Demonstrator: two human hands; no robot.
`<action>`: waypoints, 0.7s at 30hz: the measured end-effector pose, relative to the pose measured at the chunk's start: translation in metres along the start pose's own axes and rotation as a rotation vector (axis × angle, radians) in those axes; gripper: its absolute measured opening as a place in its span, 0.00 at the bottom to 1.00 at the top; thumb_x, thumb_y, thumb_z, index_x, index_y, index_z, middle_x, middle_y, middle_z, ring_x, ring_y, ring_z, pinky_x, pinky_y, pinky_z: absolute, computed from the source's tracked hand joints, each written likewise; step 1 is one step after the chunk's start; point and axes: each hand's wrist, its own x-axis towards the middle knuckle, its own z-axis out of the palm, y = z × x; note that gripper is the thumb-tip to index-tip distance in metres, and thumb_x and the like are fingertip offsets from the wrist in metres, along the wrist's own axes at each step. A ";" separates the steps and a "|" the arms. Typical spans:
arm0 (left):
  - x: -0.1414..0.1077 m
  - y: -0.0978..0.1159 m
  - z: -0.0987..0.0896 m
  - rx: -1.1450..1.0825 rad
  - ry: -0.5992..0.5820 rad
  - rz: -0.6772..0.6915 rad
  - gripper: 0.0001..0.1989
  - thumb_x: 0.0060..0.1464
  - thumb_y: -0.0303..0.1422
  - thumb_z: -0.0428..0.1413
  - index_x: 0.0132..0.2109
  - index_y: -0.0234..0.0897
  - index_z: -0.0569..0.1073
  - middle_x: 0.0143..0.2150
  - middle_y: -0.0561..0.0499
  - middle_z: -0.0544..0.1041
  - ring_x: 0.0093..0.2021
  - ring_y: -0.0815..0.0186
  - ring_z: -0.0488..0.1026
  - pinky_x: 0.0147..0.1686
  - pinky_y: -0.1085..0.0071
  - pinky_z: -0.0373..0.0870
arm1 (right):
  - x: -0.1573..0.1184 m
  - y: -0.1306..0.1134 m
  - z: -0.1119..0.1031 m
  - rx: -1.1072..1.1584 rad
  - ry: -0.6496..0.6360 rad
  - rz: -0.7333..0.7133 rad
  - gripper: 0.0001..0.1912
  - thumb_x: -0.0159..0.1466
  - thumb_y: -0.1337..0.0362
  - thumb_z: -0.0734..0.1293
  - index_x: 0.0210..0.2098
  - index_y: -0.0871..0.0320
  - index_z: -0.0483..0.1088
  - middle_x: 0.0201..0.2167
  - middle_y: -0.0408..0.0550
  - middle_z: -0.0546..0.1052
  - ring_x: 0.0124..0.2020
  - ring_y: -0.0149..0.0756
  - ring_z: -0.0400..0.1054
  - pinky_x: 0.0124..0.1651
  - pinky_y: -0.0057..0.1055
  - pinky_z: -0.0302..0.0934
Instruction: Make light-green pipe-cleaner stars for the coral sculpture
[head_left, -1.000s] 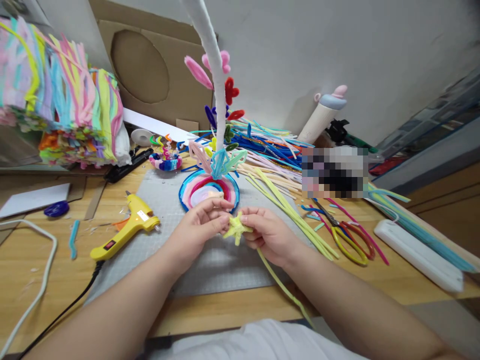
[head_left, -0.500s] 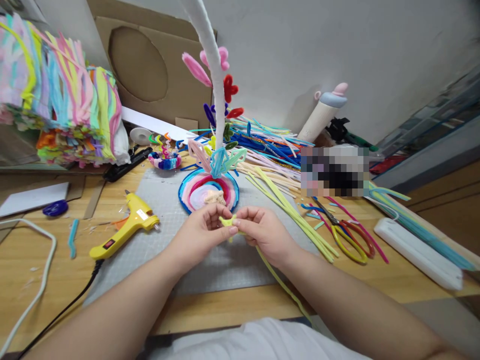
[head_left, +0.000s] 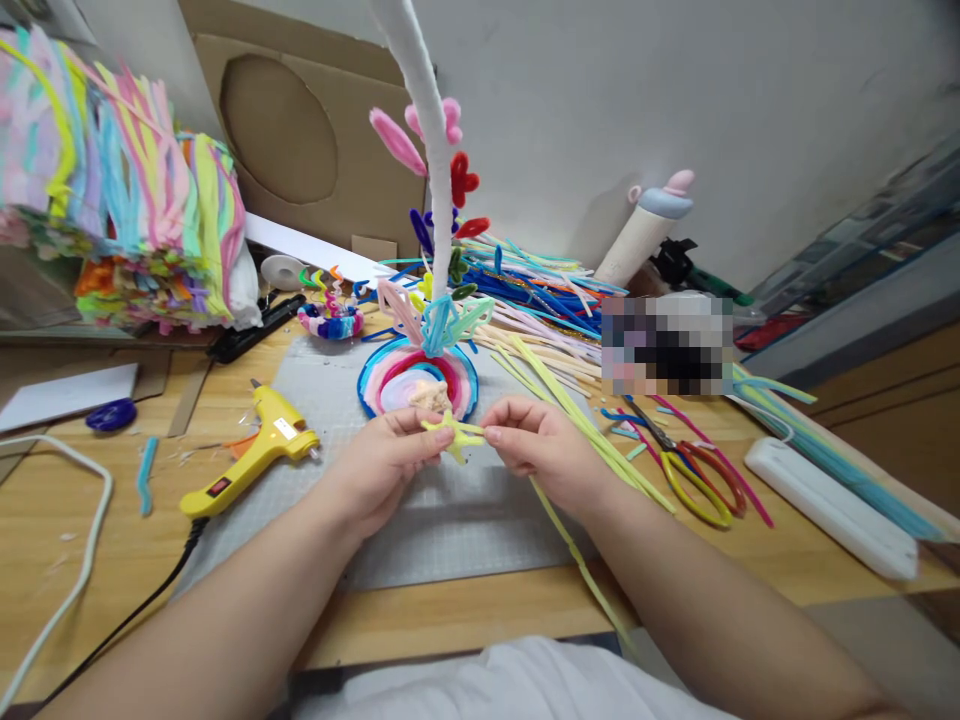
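Observation:
Between my hands is a yellow pipe cleaner bent into a small star-like shape (head_left: 456, 437). My left hand (head_left: 382, 458) pinches its left side between thumb and fingers. My right hand (head_left: 551, 452) is closed on the strand at its right, and a long yellow tail (head_left: 574, 555) hangs from under that hand to the table's front edge. Just behind my hands stands a round base of coiled colours (head_left: 362, 385), with a beige lump (head_left: 429, 397) on it. From the base rises a white wrapped stem (head_left: 441, 200) carrying pink, red, blue and green loops.
A yellow glue gun (head_left: 259, 450) lies left on the grey cutting mat (head_left: 457, 555). Yellow-handled pliers (head_left: 697, 485) and a white power strip (head_left: 832, 510) lie right. Loose yellow pipe cleaners (head_left: 592, 440) cross the mat's right side. Bundled pipe cleaners (head_left: 150, 180) stand at the far left.
My hands have drawn apart a little, the right one moving right. More of the yellow star-like shape shows between them, with a strand stretched to my right fingers.

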 end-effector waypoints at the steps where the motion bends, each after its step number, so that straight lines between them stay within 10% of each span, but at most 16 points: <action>1: 0.000 0.000 0.000 -0.039 -0.003 -0.008 0.08 0.40 0.29 0.66 0.27 0.34 0.75 0.25 0.55 0.74 0.26 0.74 0.67 0.29 0.76 0.61 | 0.000 0.001 0.000 0.026 -0.012 0.005 0.11 0.53 0.59 0.71 0.28 0.59 0.68 0.15 0.33 0.59 0.15 0.21 0.44 0.17 0.23 0.36; 11: 0.001 -0.002 0.002 -0.047 0.084 0.124 0.10 0.38 0.31 0.67 0.27 0.33 0.75 0.25 0.54 0.75 0.27 0.72 0.69 0.29 0.76 0.63 | -0.005 0.015 0.016 -0.184 0.096 -0.190 0.07 0.54 0.62 0.69 0.27 0.58 0.67 0.22 0.40 0.69 0.21 0.26 0.59 0.24 0.25 0.54; 21: -0.004 -0.003 0.007 0.378 0.249 0.304 0.09 0.39 0.32 0.66 0.27 0.35 0.74 0.26 0.53 0.76 0.28 0.68 0.70 0.31 0.73 0.64 | -0.014 0.015 0.008 -1.087 0.031 -0.646 0.06 0.61 0.71 0.60 0.32 0.59 0.69 0.25 0.45 0.72 0.27 0.31 0.64 0.31 0.28 0.55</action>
